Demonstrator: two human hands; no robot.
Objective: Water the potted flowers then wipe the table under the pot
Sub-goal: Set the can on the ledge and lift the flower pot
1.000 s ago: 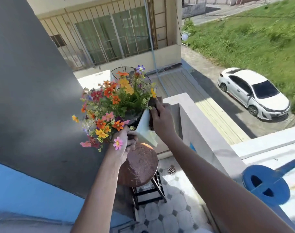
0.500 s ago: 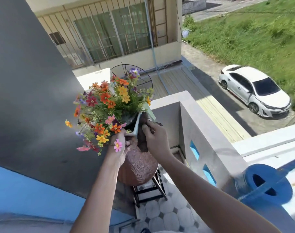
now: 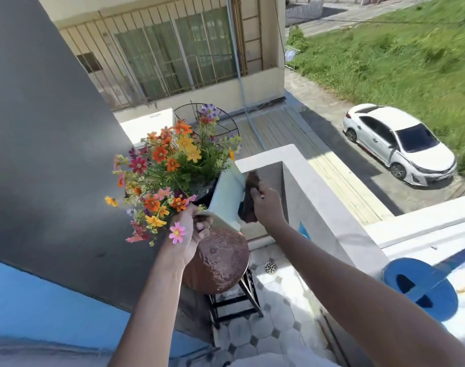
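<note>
Head view: the left hand [image 3: 190, 231] grips the pot [image 3: 226, 200] by its lower corner, lifted and tilted above the round table [image 3: 220, 263], while the right hand [image 3: 267, 202] clutches a brown cloth [image 3: 250, 197] against the pot's side. Judging by this, watering is done — wiping underway. Half a second ago the cloth sat lower on the pot.

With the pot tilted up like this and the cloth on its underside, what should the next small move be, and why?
Probably bring the brown cloth down onto the round table top. The left hand holds the flower pot tilted clear of it, the right hand grips the cloth against the pot's base, and the top looks wet and bare.
</note>
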